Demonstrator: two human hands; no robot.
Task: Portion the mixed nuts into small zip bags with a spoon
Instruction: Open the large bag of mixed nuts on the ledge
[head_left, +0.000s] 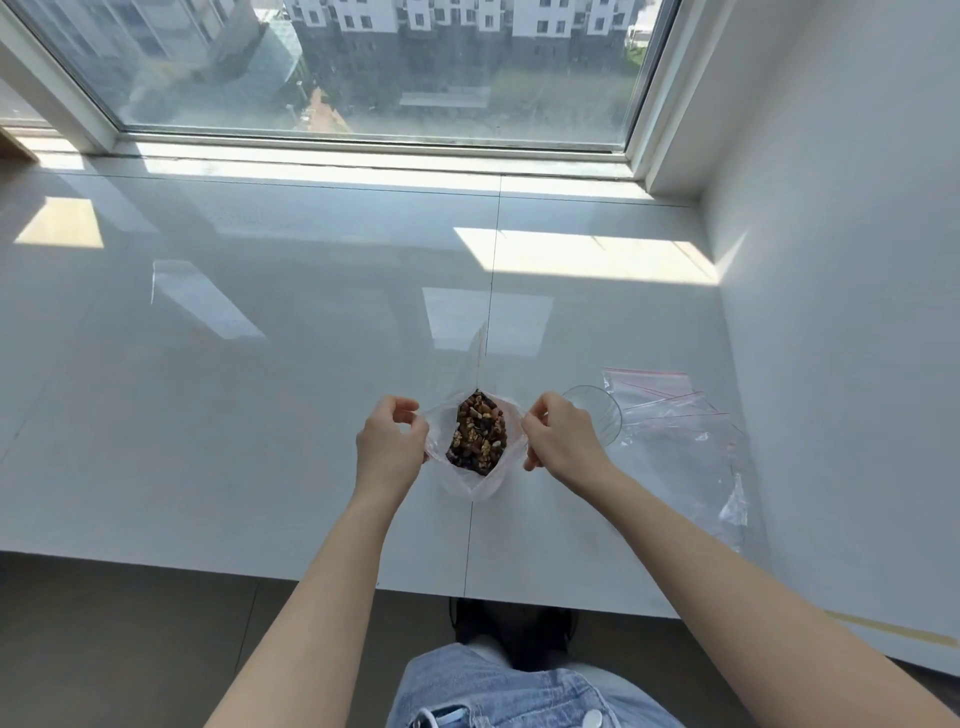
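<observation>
Big clear bag (475, 483) of mixed nuts (478, 436) sits on the white worktop (260, 415) near its front edge, mouth pulled wide between both hands. Left hand (389, 447) pinches the left rim, right hand (558, 441) pinches the right rim; each grip is clamped on thin film, fingers curled. The bag looks soft and floppy, with no stiffness of its own, so it likely slumps or tips if one side is let go. The nuts are loose, small and mixed, giving weight low down, which probably helps it stand. The film looks slick, so best taken at the rim or seal strip, not the wall. One flap (478, 358) stands up at the far side. Small zip bags (675, 415) with red seal lines lie in a loose pile to the right, light and flimsy, likely to slide or cling together; each will need its mouth held open. A clear glass (597, 415), rigid and breakable, lies just beside the right hand. No spoon visible.
</observation>
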